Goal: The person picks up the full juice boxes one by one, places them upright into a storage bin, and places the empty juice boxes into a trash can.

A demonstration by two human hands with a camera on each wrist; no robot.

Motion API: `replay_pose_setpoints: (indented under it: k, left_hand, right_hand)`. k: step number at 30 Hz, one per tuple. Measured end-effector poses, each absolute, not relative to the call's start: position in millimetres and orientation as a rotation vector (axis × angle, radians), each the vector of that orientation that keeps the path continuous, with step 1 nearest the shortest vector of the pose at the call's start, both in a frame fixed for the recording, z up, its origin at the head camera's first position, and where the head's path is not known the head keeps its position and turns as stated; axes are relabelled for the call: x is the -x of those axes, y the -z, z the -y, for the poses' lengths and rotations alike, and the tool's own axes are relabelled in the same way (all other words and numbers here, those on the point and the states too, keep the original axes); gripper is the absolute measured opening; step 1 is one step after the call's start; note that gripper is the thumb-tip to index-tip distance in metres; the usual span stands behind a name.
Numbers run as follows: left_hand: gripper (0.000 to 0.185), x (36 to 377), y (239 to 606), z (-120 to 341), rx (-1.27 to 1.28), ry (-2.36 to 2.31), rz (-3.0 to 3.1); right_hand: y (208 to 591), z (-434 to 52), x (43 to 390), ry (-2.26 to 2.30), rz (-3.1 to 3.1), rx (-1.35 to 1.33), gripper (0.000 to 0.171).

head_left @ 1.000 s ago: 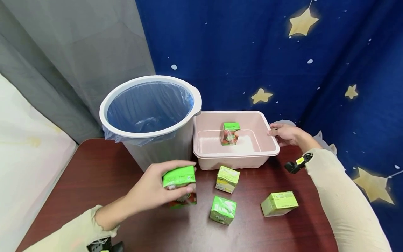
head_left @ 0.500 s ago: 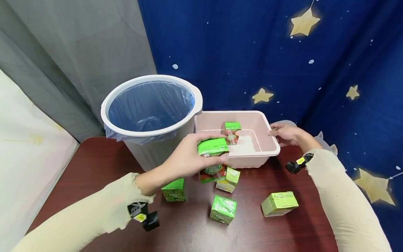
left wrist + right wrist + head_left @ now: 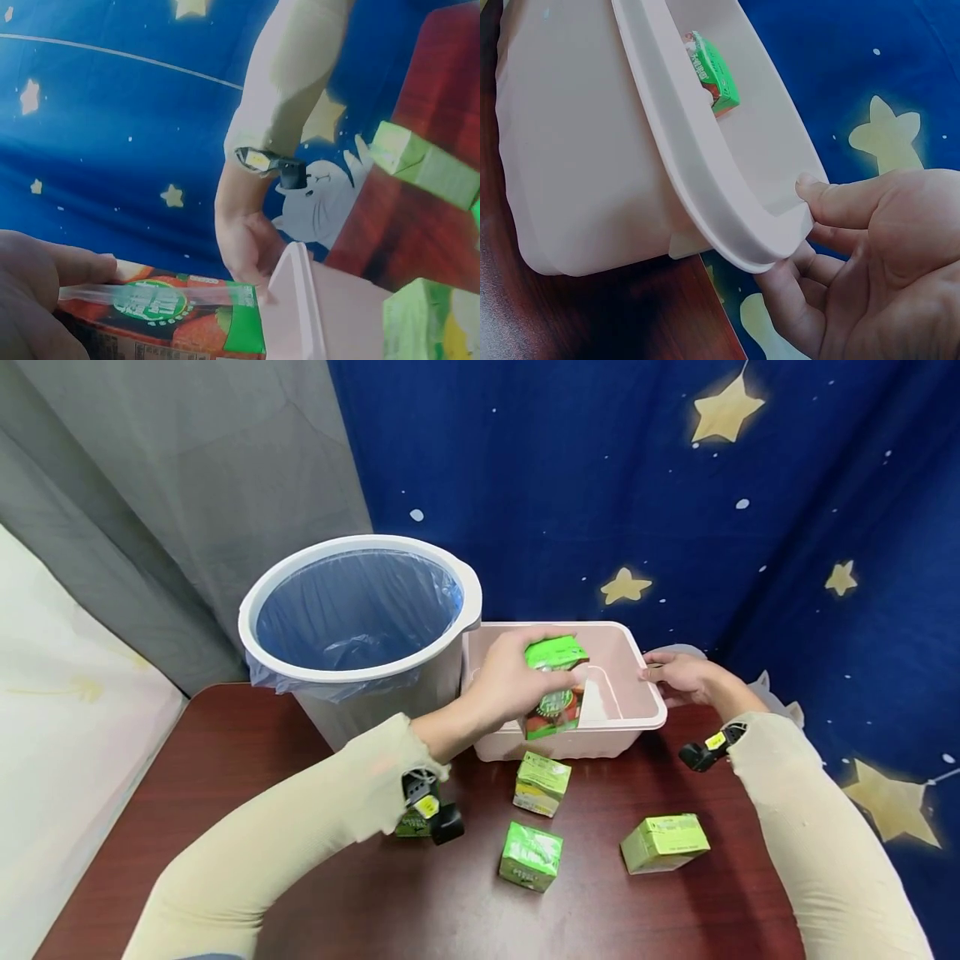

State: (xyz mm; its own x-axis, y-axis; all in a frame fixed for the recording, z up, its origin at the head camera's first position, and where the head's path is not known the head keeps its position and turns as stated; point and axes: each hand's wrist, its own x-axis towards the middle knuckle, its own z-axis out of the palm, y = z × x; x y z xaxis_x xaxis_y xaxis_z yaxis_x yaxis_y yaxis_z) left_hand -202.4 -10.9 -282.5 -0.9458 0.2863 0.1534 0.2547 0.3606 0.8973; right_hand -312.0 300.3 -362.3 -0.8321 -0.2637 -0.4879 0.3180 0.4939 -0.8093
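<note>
My left hand (image 3: pixel 510 681) grips a juice carton (image 3: pixel 557 700) with a green top and red fruit pictures, over the left part of the pink plastic basin (image 3: pixel 570 745). The left wrist view shows strawberries on this juice carton (image 3: pixel 169 311) and a clear-wrapped straw along its side. My right hand (image 3: pixel 682 679) holds the basin's right end, its thumb on top of the rim and fingers beneath, as the right wrist view shows. A green-and-red carton (image 3: pixel 716 75) appears beyond the rim there. The other carton inside the basin is hidden in the head view behind the held one.
On the dark red table (image 3: pixel 480 918) stand a yellow-green carton (image 3: pixel 542 783), a bright green carton (image 3: pixel 531 857) and a pale green carton (image 3: pixel 665 843). Another green carton (image 3: pixel 412 824) is partly covered by my left wrist. A lined waste bin (image 3: pixel 390 706) stands left of the basin.
My left hand has carried the strawberry juice carton from the table at left, up and rightward over the basin. My right hand has stayed on the basin's end.
</note>
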Motion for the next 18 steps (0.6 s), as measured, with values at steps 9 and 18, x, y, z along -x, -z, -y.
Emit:
replay_pose_setpoints:
  k: [9,18]
  left_hand:
    - [0.047,237,279,-17,-0.286,-1.719,-2.581]
    - [0.051,269,274,-25,-0.044,-1.582,-2.633]
  right_hand:
    - [363,-302,312,1.338,-2.173,-0.024,0.047]
    - [365,-302,315,1.337,-2.165,-0.022,0.046]
